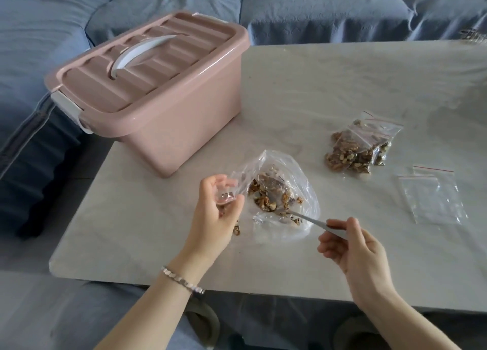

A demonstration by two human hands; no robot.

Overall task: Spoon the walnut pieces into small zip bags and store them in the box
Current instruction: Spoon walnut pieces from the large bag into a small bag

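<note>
Right hand (355, 252) holds spoon (308, 219) inside walnut bag (279, 162).

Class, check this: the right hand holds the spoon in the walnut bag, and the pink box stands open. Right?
No: the head view shows the pink box shut, lid on. The right hand does hold the spoon in the walnut bag.

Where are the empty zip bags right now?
Head view: the empty zip bags lie on the table at its right side, right of the filled walnut bags.
</note>
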